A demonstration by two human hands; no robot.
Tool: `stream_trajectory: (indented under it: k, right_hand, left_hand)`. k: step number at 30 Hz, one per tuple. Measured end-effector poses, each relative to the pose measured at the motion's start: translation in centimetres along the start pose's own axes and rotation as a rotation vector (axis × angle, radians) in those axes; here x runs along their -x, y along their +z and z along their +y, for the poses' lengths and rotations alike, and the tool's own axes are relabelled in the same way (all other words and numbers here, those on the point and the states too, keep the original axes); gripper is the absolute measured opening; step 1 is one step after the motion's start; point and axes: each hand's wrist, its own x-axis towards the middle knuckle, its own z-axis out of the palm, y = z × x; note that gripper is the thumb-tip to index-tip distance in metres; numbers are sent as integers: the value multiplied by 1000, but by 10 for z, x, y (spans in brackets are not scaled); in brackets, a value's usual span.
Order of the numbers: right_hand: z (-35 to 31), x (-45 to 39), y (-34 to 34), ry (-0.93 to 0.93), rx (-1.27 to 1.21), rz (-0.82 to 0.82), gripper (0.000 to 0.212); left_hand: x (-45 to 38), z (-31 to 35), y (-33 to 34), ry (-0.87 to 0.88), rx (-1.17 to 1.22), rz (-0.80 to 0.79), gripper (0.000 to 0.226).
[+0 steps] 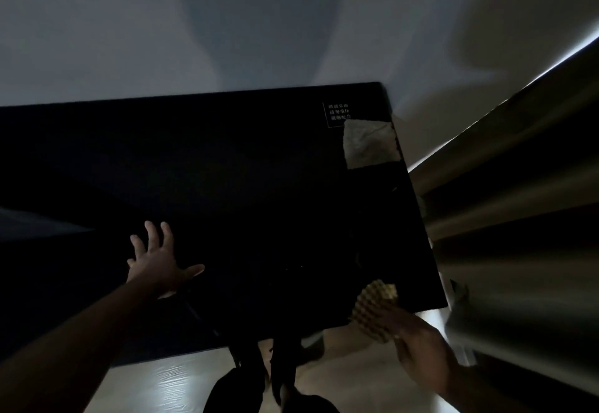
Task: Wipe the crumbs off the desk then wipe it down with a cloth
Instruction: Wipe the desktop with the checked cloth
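Note:
The desk is a black slab filling the middle of the head view in dim light. My left hand lies flat on its near left part, fingers spread and straight. My right hand is at the desk's near right corner and holds a yellowish waffle-textured cloth that reaches onto the desk edge. A pale grey folded cloth lies at the far right edge. A few tiny light specks show on the dark top near the middle front; it is too dark to tell what they are.
A small white printed label sits at the desk's far right corner. Long curtains hang close along the right side. Pale floor and my dark legs show below the front edge. A plain wall stands behind.

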Motion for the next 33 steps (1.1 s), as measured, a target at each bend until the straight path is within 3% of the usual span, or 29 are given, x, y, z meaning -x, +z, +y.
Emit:
stream_trajectory:
  k: [3,6,12,15,17,19,22,27,31,33]
  right_hand:
    - [10,16,-18,129,41,22,83]
    - [16,-26,-47,224,40,238,60]
    - [27,-176,-111,357,35,573,60]
    - [41,-218,-104,304,142,392,55]
    - [35,-224,-86,463,117,242,59]
    - [18,-220,-63,576,64,203,57]
    - [-23,-205,-26,550,-8,192,53]
    - [-87,-154,52,266,100,134,58]
    - [-114,-89,84,56,-27,74,62]
    - [-116,-52,90,42,-126,-44,55]
  left_hand:
    - [1,1,-2,-3,2,-1,131]
    - [0,1,-1,2,8,-5,131]
    - [-1,0,1,-15,-10,-13,131]
    - [-2,0,2,-17,-14,-8,131]
    - [-3,-1,2,-17,-17,-2,131]
    - [-4,-1,3,-17,-13,-6,131]
    - [-4,-3,4,-13,-15,-4,130]
    - [-1,0,3,-20,2,-5,131]
    - [1,1,0,-20,11,-9,130]
    - [2,2,-1,-27,22,-12,130]
